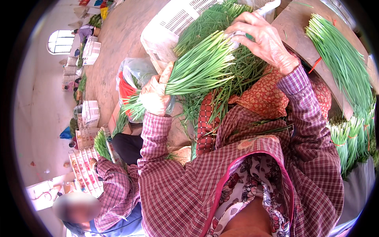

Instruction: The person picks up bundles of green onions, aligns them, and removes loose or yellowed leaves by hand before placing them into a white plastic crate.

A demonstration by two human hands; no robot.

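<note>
My left hand [154,94] is wrapped round a thick bunch of green chives [197,73], near its leafy end. The bunch slants up to the right, its pale cut ends spread apart. At those ends is my right hand [258,37], its thumb and fingers bent together by something whitish. What they pinch, if anything, is too small to make out. Beneath the bunch, loose chives [246,73] spill over my lap from a white plastic crate [162,29], where more green leaves lie heaped.
Left of the crate, a clear plastic bag [136,69] holds red strips [125,85]. Tied chives [335,59] lie on a board to the right, with several bundles [349,136] standing below. A co-worker [114,189] sits at lower left by a white crate [83,170].
</note>
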